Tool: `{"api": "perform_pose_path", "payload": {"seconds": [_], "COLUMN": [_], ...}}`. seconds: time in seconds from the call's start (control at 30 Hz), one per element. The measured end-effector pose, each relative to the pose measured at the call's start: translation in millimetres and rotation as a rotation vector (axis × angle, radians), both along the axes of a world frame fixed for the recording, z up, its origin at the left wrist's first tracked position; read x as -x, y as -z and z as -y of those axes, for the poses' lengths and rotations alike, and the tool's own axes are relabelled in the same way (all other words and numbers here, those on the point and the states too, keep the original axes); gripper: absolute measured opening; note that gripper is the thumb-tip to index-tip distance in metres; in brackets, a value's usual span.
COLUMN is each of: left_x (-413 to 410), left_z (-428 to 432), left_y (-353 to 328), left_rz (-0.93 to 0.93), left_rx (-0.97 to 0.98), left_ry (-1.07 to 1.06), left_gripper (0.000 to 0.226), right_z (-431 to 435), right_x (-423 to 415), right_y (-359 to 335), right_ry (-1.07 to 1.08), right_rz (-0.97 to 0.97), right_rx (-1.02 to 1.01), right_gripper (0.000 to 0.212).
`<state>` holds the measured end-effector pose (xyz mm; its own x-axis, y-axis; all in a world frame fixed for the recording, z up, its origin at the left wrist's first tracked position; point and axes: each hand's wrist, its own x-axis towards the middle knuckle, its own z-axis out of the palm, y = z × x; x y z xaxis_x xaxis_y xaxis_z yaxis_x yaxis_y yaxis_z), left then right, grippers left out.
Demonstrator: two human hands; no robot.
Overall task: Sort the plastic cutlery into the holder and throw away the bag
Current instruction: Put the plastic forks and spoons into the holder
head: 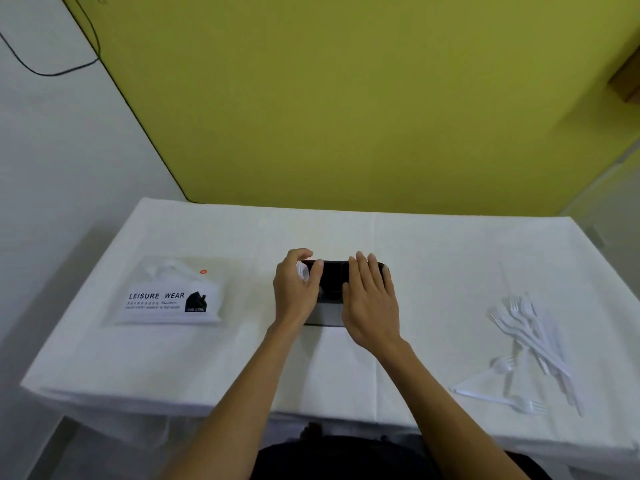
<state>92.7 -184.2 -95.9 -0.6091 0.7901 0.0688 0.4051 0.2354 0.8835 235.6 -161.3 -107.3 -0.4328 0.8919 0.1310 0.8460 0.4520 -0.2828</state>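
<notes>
A black cutlery holder (333, 275) stands at the middle of the white table (242, 358). My left hand (294, 289) is at its left end, fingers curled around white plastic cutlery (302, 271) over the holder's rim. My right hand (372, 303) lies flat over the holder's right part, fingers extended, hiding much of it. A clear plastic bag (166, 296) printed "LEISURE WEAR" lies at the left with white cutlery inside. A loose pile of white plastic forks (530, 344) lies at the right.
A yellow wall (346, 98) rises behind the table's far edge. A black cable (52, 72) hangs on the white wall at upper left. A brown object (627, 81) juts in at the upper right. The table's near edge runs just before my body.
</notes>
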Motion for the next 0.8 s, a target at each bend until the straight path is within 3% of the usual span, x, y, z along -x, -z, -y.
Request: {"api": "perform_pose_path", "payload": {"seconds": [0.1,0.27,0.4,0.63,0.8], "left_x": [-4.8,-54.1,-104.6,-206.8,-248.1], "left_z": [-2.7,-10.0,-19.8,-23.2,-21.8], "left_y": [-10.4,-37.9,-39.1,3.1,31.0], "left_rz": [-0.154,-0.373,-0.271,-0.035,-0.033], "left_rx": [-0.039,-0.205,-0.203,0.145,0.298], "left_ry": [0.016,0.157,0.403,0.733,0.847], "left_gripper": [0.031,0.022,0.018,0.019,0.019], "right_z": [-2.0,-2.3,13.5,50.4,63.3], "right_x": [-4.1,-40.7,-93.1,-208.5,-231.5], "right_y": [-3.3,-13.3,-13.6,13.2,34.2], "right_ry": [-0.044,0.028,0.231,0.608,0.619], "right_rz": [-0.084,-0.333,-0.416,-0.131,-0.123], "right_rx": [0.087,0.173,0.320,0.559,0.608], "right_gripper": [0.055,0.049,0.043,0.027,0.021]}}
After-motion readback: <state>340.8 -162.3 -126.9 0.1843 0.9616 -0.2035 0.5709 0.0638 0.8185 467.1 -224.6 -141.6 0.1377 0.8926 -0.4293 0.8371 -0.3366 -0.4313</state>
